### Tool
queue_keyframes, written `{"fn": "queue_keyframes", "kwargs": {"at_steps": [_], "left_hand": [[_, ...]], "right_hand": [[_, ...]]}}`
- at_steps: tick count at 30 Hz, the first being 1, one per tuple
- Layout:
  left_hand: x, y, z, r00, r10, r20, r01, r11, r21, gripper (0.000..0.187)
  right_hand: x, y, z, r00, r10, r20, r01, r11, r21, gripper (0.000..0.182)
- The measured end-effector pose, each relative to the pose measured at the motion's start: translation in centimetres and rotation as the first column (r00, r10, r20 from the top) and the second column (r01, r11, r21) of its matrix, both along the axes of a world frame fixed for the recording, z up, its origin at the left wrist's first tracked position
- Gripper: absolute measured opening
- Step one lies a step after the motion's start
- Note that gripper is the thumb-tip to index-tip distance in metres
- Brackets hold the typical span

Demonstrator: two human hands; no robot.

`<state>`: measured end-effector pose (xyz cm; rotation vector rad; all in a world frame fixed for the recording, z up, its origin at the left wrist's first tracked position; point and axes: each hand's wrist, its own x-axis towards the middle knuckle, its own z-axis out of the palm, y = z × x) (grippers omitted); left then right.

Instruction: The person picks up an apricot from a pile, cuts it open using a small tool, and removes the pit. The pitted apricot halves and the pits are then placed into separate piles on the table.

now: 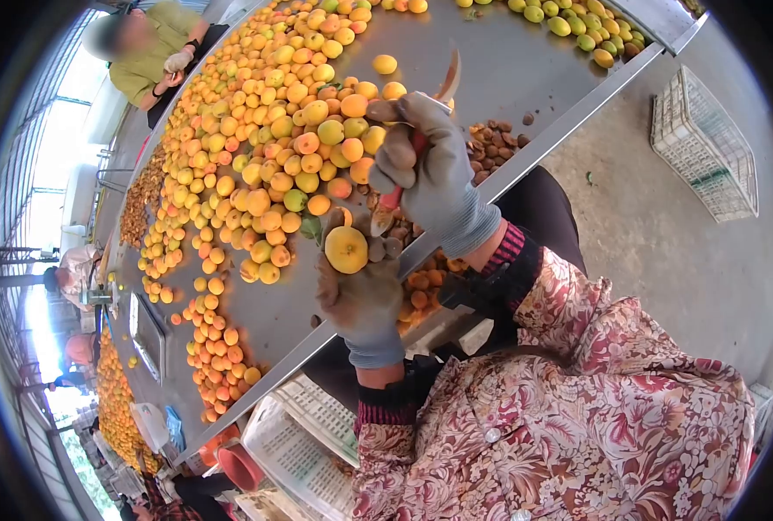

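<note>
My left hand (365,295), in a soiled grey glove, cups a yellow-orange apricot (346,249) above the metal table's near edge. Just up and to the right, my right hand (428,165), gloved the same way, is closed around a knife with a red handle (390,198). Its curved, stained blade (450,78) points up, away from the apricot. The lower end of the tool comes close to the left hand's fingers. A heap of apricots (269,169) lies just beyond both hands. Brown apricot stones (493,143) are piled beside the right hand.
The metal table (491,65) has a raised rim on my side. Greener apricots (582,26) lie at its far right. Halved fruit (426,282) sits below the rim. White crates stand on the floor, one (703,143) at right. A co-worker (156,52) is across the table.
</note>
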<state>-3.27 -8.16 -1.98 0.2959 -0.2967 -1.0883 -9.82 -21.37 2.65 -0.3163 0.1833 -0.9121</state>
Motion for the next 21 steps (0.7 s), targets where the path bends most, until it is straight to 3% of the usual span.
{"fn": "queue_keyframes", "kwargs": {"at_steps": [3, 4, 6, 7, 10, 12, 13, 14, 15, 16, 18, 20, 21], "left_hand": [[-0.6, 0.1, -0.6, 0.994, 0.073, 0.078, -0.077, 0.995, 0.056, 0.049], [-0.6, 0.1, -0.7, 0.995, 0.07, 0.078, -0.075, 0.996, 0.056, 0.049], [-0.4, 0.3, -1.0, 0.985, 0.045, 0.167, -0.063, 0.993, 0.103, 0.064], [-0.2, 0.5, -1.3, 0.985, 0.044, 0.166, -0.062, 0.993, 0.104, 0.064], [-0.2, 0.8, -1.2, 0.991, -0.023, 0.133, 0.006, 0.992, 0.126, 0.062], [-1.3, 0.7, 0.1, 0.951, 0.15, 0.271, -0.248, 0.891, 0.38, 0.045], [-1.2, 0.6, -0.5, 0.951, 0.15, 0.27, -0.248, 0.891, 0.38, 0.045], [-1.1, 0.4, -1.2, 0.601, 0.118, 0.79, -0.537, 0.792, 0.29, 0.044], [-1.0, 0.3, -1.7, 0.026, -0.024, 0.999, -0.708, 0.705, 0.036, 0.042], [-0.9, 0.4, -2.1, 0.027, -0.024, 0.999, -0.71, 0.704, 0.036, 0.042], [-1.2, 0.3, -2.0, 0.529, 0.175, 0.83, -0.532, 0.83, 0.164, 0.043], [-1.5, 0.2, -2.1, 0.89, 0.221, 0.398, -0.301, 0.941, 0.151, 0.043], [-1.6, 0.3, -2.2, 0.975, 0.179, 0.128, -0.192, 0.977, 0.094, 0.044]], "right_hand": [[0.4, 0.8, 0.9, 0.992, -0.119, -0.039, 0.102, 0.947, -0.305, 0.034], [0.3, 0.9, 1.2, 0.992, -0.122, -0.04, 0.104, 0.947, -0.305, 0.034], [0.1, 1.4, 1.9, 0.957, -0.194, -0.215, 0.087, 0.901, -0.426, 0.035], [0.0, 1.6, 1.8, 0.958, -0.214, -0.19, 0.099, 0.871, -0.482, 0.034], [-0.3, 2.0, 2.3, 0.951, -0.158, -0.265, 0.031, 0.903, -0.427, 0.031], [-0.1, 2.4, 2.7, 0.963, -0.115, -0.245, 0.016, 0.928, -0.373, 0.024], [0.1, 2.6, 2.8, 0.972, -0.072, -0.223, -0.002, 0.948, -0.318, 0.019], [0.2, 3.0, 2.6, 0.972, -0.072, -0.224, -0.003, 0.948, -0.318, 0.019], [0.5, 3.4, 2.1, 0.956, -0.126, -0.265, 0.004, 0.909, -0.416, 0.018], [0.6, 3.9, 1.7, 0.937, -0.181, -0.3, 0.003, 0.861, -0.509, 0.018], [0.7, 4.1, 1.4, 0.932, -0.144, -0.333, -0.03, 0.884, -0.467, 0.019], [1.0, 3.3, 0.5, 0.939, -0.007, -0.345, -0.075, 0.972, -0.223, 0.018], [1.4, 2.6, -0.6, 0.938, -0.005, -0.347, -0.076, 0.973, -0.22, 0.018]]}}
